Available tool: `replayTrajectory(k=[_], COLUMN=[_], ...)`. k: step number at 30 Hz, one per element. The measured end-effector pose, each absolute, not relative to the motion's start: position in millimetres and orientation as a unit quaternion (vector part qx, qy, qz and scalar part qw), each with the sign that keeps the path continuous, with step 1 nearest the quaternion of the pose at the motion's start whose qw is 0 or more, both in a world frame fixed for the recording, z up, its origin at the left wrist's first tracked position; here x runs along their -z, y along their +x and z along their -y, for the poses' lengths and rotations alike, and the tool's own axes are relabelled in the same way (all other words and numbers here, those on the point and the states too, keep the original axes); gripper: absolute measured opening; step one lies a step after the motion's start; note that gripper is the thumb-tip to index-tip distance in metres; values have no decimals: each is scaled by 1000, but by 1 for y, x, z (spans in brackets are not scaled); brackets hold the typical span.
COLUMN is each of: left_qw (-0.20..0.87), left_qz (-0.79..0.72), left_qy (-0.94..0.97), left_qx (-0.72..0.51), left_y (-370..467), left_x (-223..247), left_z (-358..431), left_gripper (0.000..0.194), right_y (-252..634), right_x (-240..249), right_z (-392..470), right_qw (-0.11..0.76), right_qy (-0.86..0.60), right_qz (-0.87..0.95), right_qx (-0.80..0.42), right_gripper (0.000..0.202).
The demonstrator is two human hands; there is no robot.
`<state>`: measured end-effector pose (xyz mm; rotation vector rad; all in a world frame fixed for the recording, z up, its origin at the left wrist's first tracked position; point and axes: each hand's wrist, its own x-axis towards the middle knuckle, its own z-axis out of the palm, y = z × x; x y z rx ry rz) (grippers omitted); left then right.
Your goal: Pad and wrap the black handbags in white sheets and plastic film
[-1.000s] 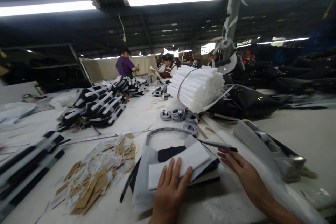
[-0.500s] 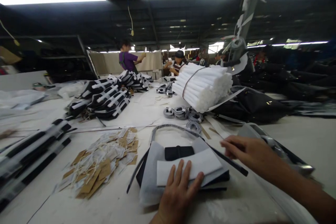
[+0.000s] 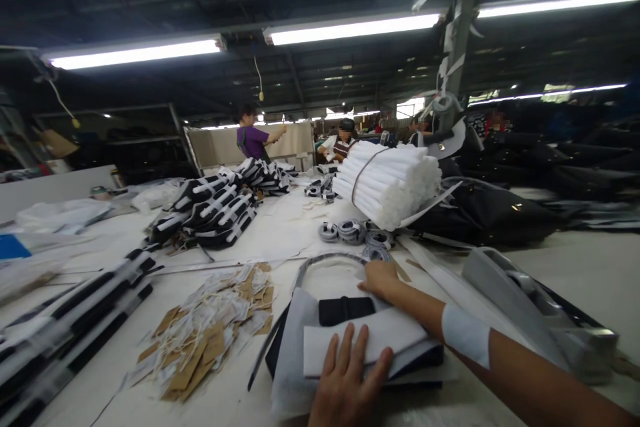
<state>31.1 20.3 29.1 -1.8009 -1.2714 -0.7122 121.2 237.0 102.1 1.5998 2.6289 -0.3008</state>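
My left hand (image 3: pixel 347 377) lies flat with fingers spread on a folded white foam sheet (image 3: pixel 320 347). Beneath that sheet is a dark bag with translucent white wrapping (image 3: pixel 287 363) over its front. A black tab (image 3: pixel 345 310) shows above the foam. The bag's strap (image 3: pixel 305 273) arches up at the back, part of it wrapped in clear film. At the right side of this arch, my right hand (image 3: pixel 383 279) has its fingers curled closed on the strap; fingertips are partly hidden. A pale patch (image 3: pixel 465 333) covers part of my right forearm.
Brown tags with white strings (image 3: pixel 200 347) lie left of the bag. Black-and-white wrapped straps (image 3: pixel 95 300) are farther left. A grey tape dispenser (image 3: pixel 530 300) stands right. Behind are coiled straps (image 3: pixel 351 231) and a bundle of white rolls (image 3: pixel 385 180). Two people work beyond.
My right hand has moved left and away from me, from beside the strap's right end to the arch. My left hand stays on the foam. The view has tilted upward.
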Motion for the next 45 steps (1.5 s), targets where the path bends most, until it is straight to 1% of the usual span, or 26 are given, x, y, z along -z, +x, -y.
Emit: replayTrajectory(k=[3,6,10,14,16,19,21,24,26,27,29,31,34,37,41,45], left_qw=[394,380,365,361,360,357,347,333,327,323,316,308,296,295,289,270], left_qz=[506,514,519,520,523,524,524,527,527,527,529,534,541,542,531,525], left_qy=[-712,-714,-727,-730,-729,-729,-734,-739,-743,-747,-751,-752,-753,-756,-775,-791], left_qx=[284,285,262,258,258,257,257,255,250,245,237,232,228,219,186,163], left_y=[32,33,32,31,31,31,31,31,31,31,31,31,32,32,30,29], left_x=[-29,-29,-30,-26,-23,-23,-25,-31,-34,-35,-36,-35,-35,-37,-41,-47], left_z=[-21,-19,-15,-16,-17,-18,-16,-14,-13,-13,-13,-12,-11,-11,-11,-11], left_gripper=[43,43,45,45,46,45,45,45,45,45,46,46,46,46,47,48], right_y=[126,135,145,155,162,177,189,210,225,233,246,256,265,267,268,269], right_x=[-100,-99,-101,-111,-118,-128,-131,-132,-129,-126,-117,-105,-89,-76,-64,-56], right_z=[-240,-247,-254,-250,-245,-233,-220,-193,-172,-162,-144,-129,-112,-102,-99,-101], right_qw=[24,1,-54,-130,-173,-223,-244,-254,-245,-238,-229,-233,-264,-308,-350,-350], right_qy=[534,514,475,425,390,346,336,328,304,284,241,210,182,163,130,126], right_qz=[-836,-838,-829,-796,-781,-766,-764,-778,-818,-844,-891,-920,-938,-936,-928,-928], right_qx=[125,184,291,410,456,494,494,471,423,388,308,235,130,56,15,4], right_gripper=[24,21,21,18,25,45,47,36,27,29,46,57,57,56,59,55])
